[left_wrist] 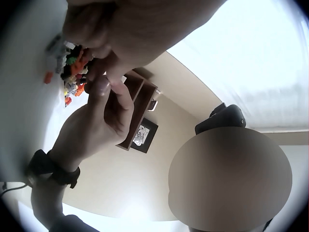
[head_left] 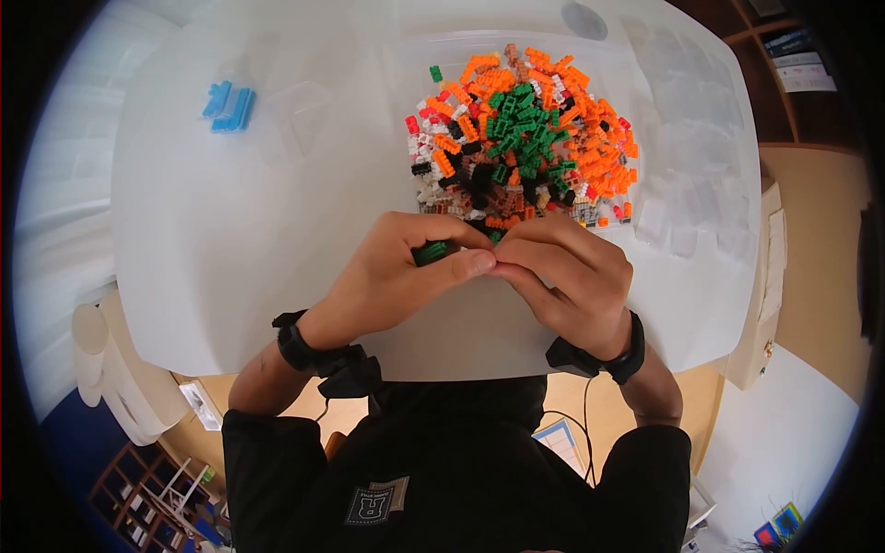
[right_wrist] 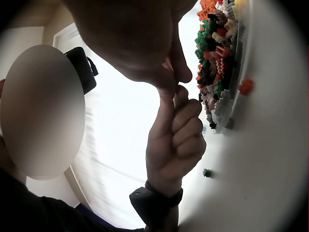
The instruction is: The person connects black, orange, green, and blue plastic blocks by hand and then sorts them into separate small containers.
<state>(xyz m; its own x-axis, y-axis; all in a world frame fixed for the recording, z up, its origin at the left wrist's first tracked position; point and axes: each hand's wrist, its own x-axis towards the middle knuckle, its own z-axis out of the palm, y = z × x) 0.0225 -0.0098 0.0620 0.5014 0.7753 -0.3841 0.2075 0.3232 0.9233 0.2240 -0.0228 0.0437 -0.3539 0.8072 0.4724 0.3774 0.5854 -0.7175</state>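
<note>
The left hand (head_left: 387, 272) and the right hand (head_left: 576, 276) meet fingertip to fingertip at the near side of the brick pile (head_left: 525, 129). Both pinch a small piece, mostly hidden by the fingers; only a dark bit shows in the right wrist view, where the left hand (right_wrist: 176, 140) has its fingers curled. The left wrist view shows the right hand (left_wrist: 87, 128) with thumb and index tips against the other hand. A green brick (head_left: 430, 252), seen through the gap between left thumb and index finger, lies on the table (right_wrist: 260, 169) in the right wrist view.
Orange, green, white, black and red bricks fill a clear tray (right_wrist: 241, 58). An orange brick (right_wrist: 246, 87) lies outside its rim. Light blue pieces (head_left: 230, 109) sit at the table's far left. Clear containers (head_left: 687, 92) stand on the right, with a grey disc (head_left: 584, 20) at the back.
</note>
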